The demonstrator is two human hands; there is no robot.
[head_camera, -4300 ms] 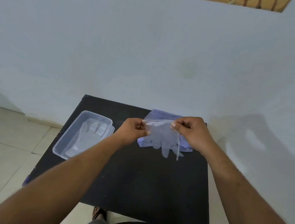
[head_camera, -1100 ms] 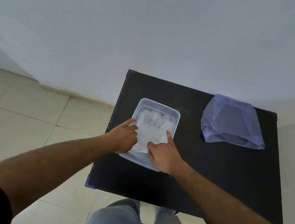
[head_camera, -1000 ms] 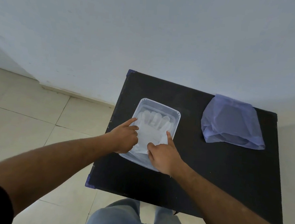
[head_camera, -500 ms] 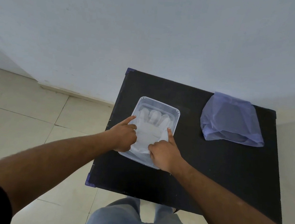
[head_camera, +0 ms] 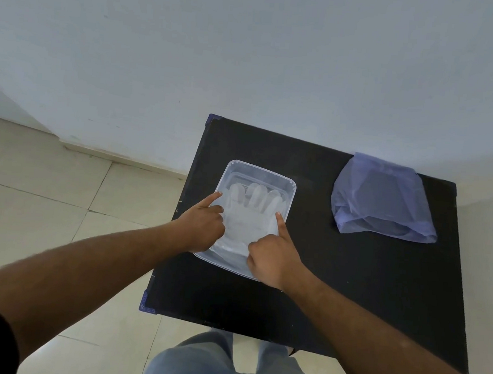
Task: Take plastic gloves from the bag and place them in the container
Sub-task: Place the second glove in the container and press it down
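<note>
Clear glove [head_camera: 250,213] lies lengthwise in the container [head_camera: 289,187], fingers toward the wall. Left hand [head_camera: 204,223] and right hand [head_camera: 272,256] grip nothing, index fingers pressing its edges.

Near edge of container [head_camera: 258,170] hidden under right hand [head_camera: 274,263] and left hand [head_camera: 203,227]. Cuff of plastic gloves [head_camera: 249,213] covered between both palms; glove count unreadable. Contents of bag [head_camera: 383,197], well right of right hand, obscured by tinted film. Both upper arms cut off at bottom edge.
</note>
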